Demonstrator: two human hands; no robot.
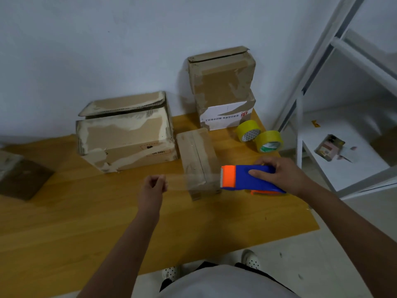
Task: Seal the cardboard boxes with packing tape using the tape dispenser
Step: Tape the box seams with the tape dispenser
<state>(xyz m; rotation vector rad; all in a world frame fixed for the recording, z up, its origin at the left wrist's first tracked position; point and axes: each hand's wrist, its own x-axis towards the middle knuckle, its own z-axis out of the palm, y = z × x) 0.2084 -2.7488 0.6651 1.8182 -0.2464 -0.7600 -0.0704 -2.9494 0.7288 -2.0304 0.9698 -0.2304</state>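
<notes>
While the right hand (277, 173) grips the blue and orange tape dispenser (247, 178) with fingers over its top and thumb along the near side, the left hand (155, 183) pinches the free end of a clear strip of tape (189, 182) between curled fingers. That strip runs taut from the dispenser's orange serrated end leftward to the left hand, passing above the near end of a small closed cardboard box (198, 162). This box lies lengthwise on the wooden worktop (86, 222), toward its right side, its top flaps meeting in a seam down the middle.

Just left of it sits a large worn cardboard box (126, 134) with its top flap slightly lifted and torn patches of old tape on its faces. Near the back right corner, 2 cardboard boxes are stacked against the wall: an upper brown box (222, 76) with a loose top flap, on a lower box with a white label (225, 115). 2 yellow tape rolls (260, 135) stand on edge, touching each other, at the right edge beside that stack. A dark box (21, 177) lies at the left edge. A white metal shelf frame (322, 61) stands to the right of the worktop.
</notes>
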